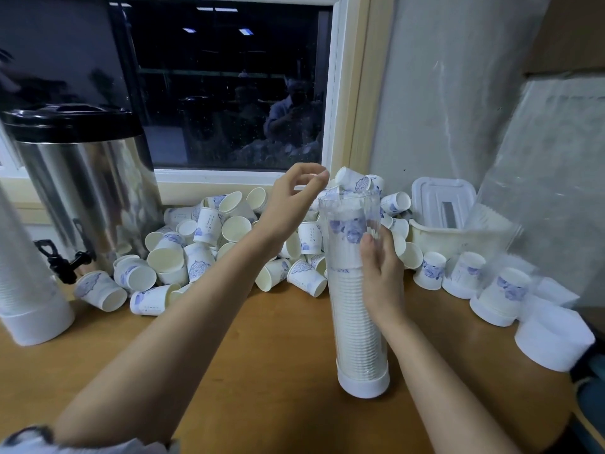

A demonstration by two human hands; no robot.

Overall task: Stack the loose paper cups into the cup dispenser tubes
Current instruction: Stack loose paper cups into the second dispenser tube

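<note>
My right grip (381, 273) is wrapped around the clear dispenser tube (355, 329). The tube stands upright on the desk (262, 355), filled nearly to its rim with stacked cups (347, 227). My left grip (291, 204) hovers just beside the tube's mouth, fingers loosely curled and, as far as I can tell, empty. Loose paper cups (209, 244) lie heaped behind, next to a steel urn (85, 191).

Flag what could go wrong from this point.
The dispenser tube stands tall on a small base, steadied only by the right hand; a push from the left hand above could tip it. The stacked cups reach near the tube's mouth, so the top cup may jam or sit crooked.
</note>
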